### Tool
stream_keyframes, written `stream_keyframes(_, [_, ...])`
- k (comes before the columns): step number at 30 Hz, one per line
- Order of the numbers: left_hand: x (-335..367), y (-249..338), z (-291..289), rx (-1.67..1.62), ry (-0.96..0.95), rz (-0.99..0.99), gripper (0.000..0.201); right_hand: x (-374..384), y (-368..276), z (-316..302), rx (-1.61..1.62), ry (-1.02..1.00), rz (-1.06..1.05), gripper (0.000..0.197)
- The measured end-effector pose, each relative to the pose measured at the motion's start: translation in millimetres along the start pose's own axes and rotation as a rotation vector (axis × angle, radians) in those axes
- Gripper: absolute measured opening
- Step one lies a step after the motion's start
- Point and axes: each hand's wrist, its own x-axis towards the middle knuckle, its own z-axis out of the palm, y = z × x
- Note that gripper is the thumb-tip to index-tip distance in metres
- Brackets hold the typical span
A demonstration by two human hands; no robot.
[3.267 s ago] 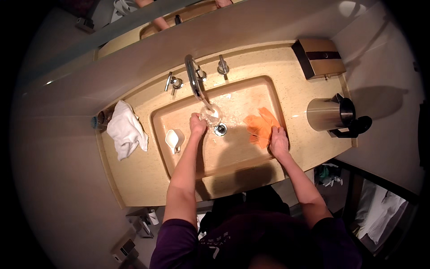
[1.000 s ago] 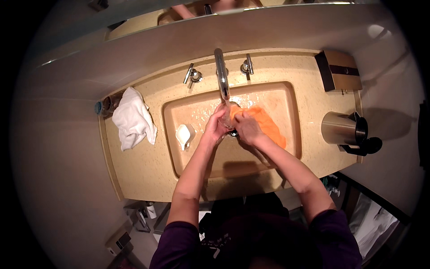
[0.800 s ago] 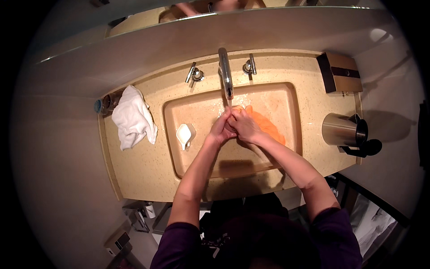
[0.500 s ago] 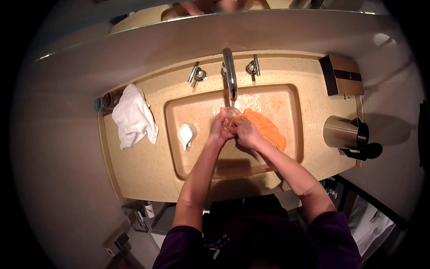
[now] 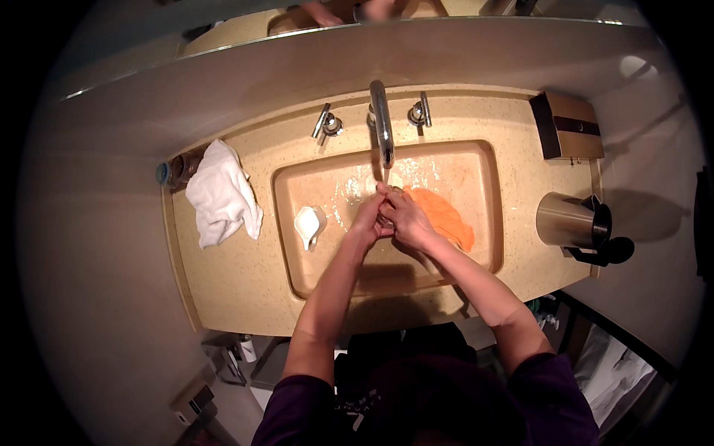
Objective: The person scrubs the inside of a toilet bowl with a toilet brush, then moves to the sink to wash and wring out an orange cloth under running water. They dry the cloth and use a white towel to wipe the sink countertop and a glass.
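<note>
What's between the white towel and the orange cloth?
Head view, left to right: a strip of countertop, the sink's left wall, the white cup, then the left hand and right hand.

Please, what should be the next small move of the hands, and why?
Perhaps the right hand should lift slightly away from the left hand: the two meet below the faucet, where water appears to run, and cover most of whatever lies between them, so parting them might let the water reach it.

Beneath the tap (image 5: 381, 123), the left hand (image 5: 367, 222) and right hand (image 5: 410, 221) meet, hiding what lies between. In the sink (image 5: 476, 167), orange cloth (image 5: 449, 217) lies right, a white cup (image 5: 309, 226) left; on the desk (image 5: 230, 297), a white towel (image 5: 222, 197) left, a kettle (image 5: 563, 220) right.
</note>
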Motion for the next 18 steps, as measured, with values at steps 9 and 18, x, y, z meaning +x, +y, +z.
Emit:
stream_keyframes(9, [-17.0,8.6,13.5,0.068,-0.042,-0.013,0.044,6.3,7.9,-2.0,-0.150,-0.072,0.382,0.050])
stream_keyframes(18, [-4.6,-0.2,13.1,-0.270,-0.070,0.267,0.030,-0.6,46.9,-4.4,0.248,-0.037,0.686,0.040])
